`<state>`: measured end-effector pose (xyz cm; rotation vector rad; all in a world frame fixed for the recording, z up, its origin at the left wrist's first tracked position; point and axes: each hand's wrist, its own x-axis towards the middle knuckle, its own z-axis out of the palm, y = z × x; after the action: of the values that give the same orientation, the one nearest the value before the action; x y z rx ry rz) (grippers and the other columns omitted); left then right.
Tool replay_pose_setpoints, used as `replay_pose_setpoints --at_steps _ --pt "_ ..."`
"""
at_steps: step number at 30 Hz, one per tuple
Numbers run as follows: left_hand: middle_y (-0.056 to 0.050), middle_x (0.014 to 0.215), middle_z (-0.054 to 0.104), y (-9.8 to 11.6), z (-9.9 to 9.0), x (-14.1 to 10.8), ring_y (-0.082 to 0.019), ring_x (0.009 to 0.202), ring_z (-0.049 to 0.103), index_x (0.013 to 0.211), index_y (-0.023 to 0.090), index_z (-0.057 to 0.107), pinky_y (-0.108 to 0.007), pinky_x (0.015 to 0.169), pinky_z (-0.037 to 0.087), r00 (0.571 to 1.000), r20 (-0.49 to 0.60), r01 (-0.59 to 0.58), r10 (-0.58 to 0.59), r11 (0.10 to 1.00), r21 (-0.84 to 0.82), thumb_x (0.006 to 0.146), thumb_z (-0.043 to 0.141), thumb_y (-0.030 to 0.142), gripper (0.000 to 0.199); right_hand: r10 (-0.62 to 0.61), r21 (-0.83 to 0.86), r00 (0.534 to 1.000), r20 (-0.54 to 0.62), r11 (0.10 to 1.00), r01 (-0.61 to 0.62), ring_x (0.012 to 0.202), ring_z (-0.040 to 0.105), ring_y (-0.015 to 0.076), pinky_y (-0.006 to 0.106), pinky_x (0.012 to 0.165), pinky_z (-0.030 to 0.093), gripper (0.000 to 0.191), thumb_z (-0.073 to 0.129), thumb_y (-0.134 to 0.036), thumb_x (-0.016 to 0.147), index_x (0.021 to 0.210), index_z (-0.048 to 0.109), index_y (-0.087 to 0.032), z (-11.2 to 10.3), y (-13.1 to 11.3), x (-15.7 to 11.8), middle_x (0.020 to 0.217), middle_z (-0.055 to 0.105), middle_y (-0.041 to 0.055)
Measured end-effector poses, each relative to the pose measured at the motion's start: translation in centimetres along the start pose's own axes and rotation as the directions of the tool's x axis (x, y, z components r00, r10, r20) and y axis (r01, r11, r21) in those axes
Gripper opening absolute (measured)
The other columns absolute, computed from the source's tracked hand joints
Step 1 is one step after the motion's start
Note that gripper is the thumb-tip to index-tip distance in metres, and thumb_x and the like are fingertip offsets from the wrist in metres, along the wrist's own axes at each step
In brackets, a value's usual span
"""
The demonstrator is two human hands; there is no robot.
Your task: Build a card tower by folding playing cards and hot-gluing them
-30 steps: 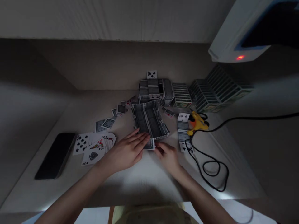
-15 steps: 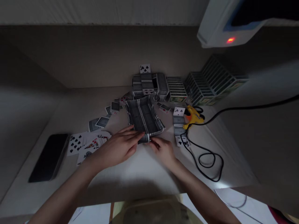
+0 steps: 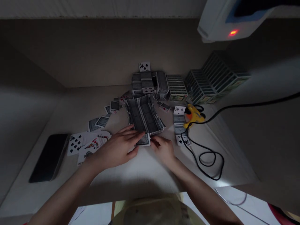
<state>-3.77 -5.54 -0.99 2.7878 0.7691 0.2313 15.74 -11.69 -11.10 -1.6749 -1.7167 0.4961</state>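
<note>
A tray-like structure made of playing cards (image 3: 145,114) lies on the desk, with raised edges. At its near end a patterned card (image 3: 144,140) lies face down. My left hand (image 3: 120,145) rests with fingers stretched over this card and the structure's near left corner. Beside the card's right edge is my right hand (image 3: 164,150), its fingers bent together; whatever lies between its fingertips is too small to make out. Loose face-up cards (image 3: 76,143) spread left of my left hand. A strip of joined cards (image 3: 179,125) lies to the right.
A black phone (image 3: 49,157) lies at the left. At the right are a yellow glue gun (image 3: 194,116) and its looping black cable (image 3: 211,153). Card-built boxes (image 3: 146,81) and slatted card structures (image 3: 217,78) stand along the back. A white device (image 3: 217,28) hangs above.
The patterned card at the structure's near end shows more of its surface, now lying flatter. Both hands have stayed nearly in place, and the view has shifted slightly.
</note>
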Motion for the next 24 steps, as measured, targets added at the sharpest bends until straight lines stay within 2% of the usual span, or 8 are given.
replay_pose_setpoints --at_steps 6,13,17,24 --pt "-0.011 0.113 0.071 0.3 1.5 -0.3 -0.024 0.111 0.064 0.132 0.015 0.056 -0.048 0.110 0.045 0.996 -0.060 0.065 -0.064 0.998 0.019 0.086 0.058 0.017 0.046 -0.068 -0.027 0.998 0.012 0.997 0.068 0.066 0.070 0.0177 0.024 0.060 0.047 0.012 0.060 -0.024 0.085 0.083 0.071 -0.020 -0.1 0.3 0.0 0.076 0.076 0.0054" --pt "-0.009 0.107 0.074 -0.1 1.2 0.1 -0.024 0.108 0.066 0.126 0.018 0.062 -0.044 0.103 0.050 0.993 -0.094 0.073 -0.074 0.997 -0.020 0.090 0.059 0.024 0.036 -0.157 -0.044 0.986 0.050 0.986 0.159 0.073 0.069 0.0166 0.024 0.068 0.048 0.013 0.060 -0.016 0.085 0.079 0.070 -0.022 -0.3 0.9 -0.1 0.082 0.076 0.0046" --pt "-0.007 0.095 0.077 -0.1 1.3 0.7 -0.020 0.091 0.071 0.115 0.016 0.068 -0.043 0.102 0.051 0.990 -0.104 0.093 -0.094 0.996 -0.018 0.092 0.052 0.013 0.028 -0.184 -0.068 0.981 0.054 0.980 0.188 0.070 0.067 0.0159 0.024 0.065 0.045 0.015 0.059 -0.018 0.087 0.077 0.069 -0.023 -0.4 1.0 -0.1 0.076 0.074 0.0032" --pt "-0.006 0.094 0.078 0.0 1.5 1.1 -0.019 0.088 0.072 0.112 0.019 0.071 -0.044 0.101 0.052 0.986 -0.107 0.125 -0.128 0.992 -0.034 0.090 0.050 0.009 0.032 -0.205 -0.051 0.976 0.076 0.977 0.209 0.065 0.064 0.0161 0.025 0.063 0.042 0.021 0.058 -0.021 0.089 0.071 0.068 -0.022 -0.9 0.9 -0.2 0.067 0.069 0.0036"
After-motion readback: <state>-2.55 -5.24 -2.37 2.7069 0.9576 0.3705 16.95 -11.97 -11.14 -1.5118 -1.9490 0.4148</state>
